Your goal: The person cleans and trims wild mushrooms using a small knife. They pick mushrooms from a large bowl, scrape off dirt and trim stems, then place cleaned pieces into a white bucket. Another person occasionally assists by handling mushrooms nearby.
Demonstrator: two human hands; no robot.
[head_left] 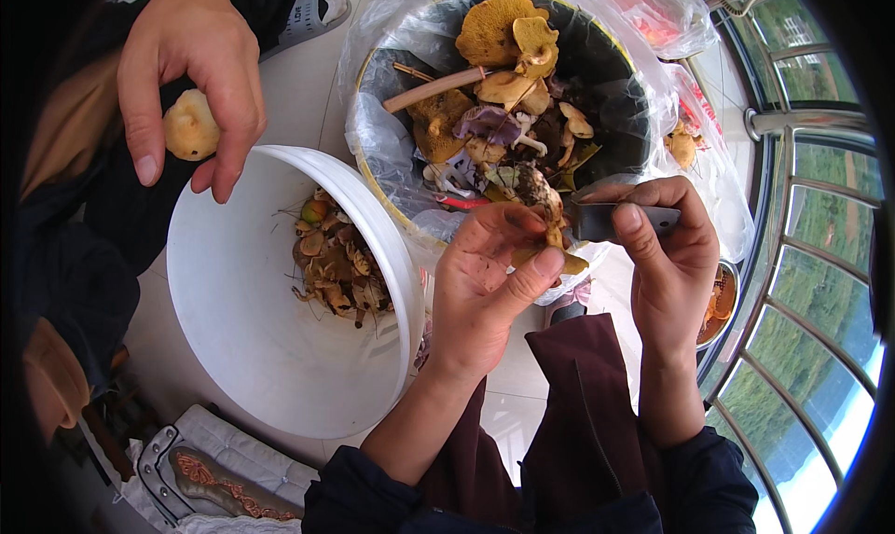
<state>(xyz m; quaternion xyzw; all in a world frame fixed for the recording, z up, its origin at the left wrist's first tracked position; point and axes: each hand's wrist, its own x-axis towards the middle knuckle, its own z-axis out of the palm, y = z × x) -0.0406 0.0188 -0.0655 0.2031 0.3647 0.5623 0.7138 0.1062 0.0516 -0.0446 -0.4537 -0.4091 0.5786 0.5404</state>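
Observation:
My left hand (pixel 475 293) pinches a mushroom (pixel 554 230) by its yellowish cap, the dirt-covered stem pointing up and away from me. In my right hand (pixel 668 254) is a thin metal blade (pixel 594 221), its edge close beside the stem; whether it touches, I cannot tell. Beneath both hands stands a dark bin (pixel 615 142) lined with clear plastic. Inside it lie a large tan mushroom (pixel 496 30), a purple mushroom (pixel 489 123), several other mushrooms and a wooden handle (pixel 433 90).
A white plastic bucket (pixel 231 310) leans at the left, with mushrooms and debris (pixel 339 268) inside. Another person's hand (pixel 192 65) holds a round pale mushroom (pixel 191 125) above its rim. Plastic bags (pixel 706 149), a bowl (pixel 727 303) and metal railings (pixel 790 247) are at the right.

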